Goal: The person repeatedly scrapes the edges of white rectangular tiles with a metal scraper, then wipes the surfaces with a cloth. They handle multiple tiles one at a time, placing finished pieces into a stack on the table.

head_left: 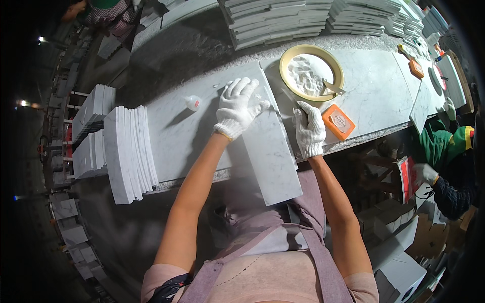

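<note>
A white knitted glove covers each hand. My left hand (237, 108) lies with its fingers spread on a long grey-veined marble tile (273, 164). The near end of that tile sticks out past the table edge toward my apron. Just right of the tile's long edge is my right hand (309, 130), its fingers curled together; what they hold, if anything, is hidden. Close beside it sits an orange block (339, 122) with a pale round label. Beyond it stands a yellow bowl (339, 65) of white powder, with a scraper (333, 88) resting inside. A small white squeeze bottle (192, 103) stands left of my left hand.
Marble strips (130, 154) stand on edge at the table's left end. Tall tile stacks (283, 22) line the back. Another orange block (416, 68) and a brush (404, 51) lie far right. A co-worker in green (437, 144) is at the right; another person (111, 15) is far left.
</note>
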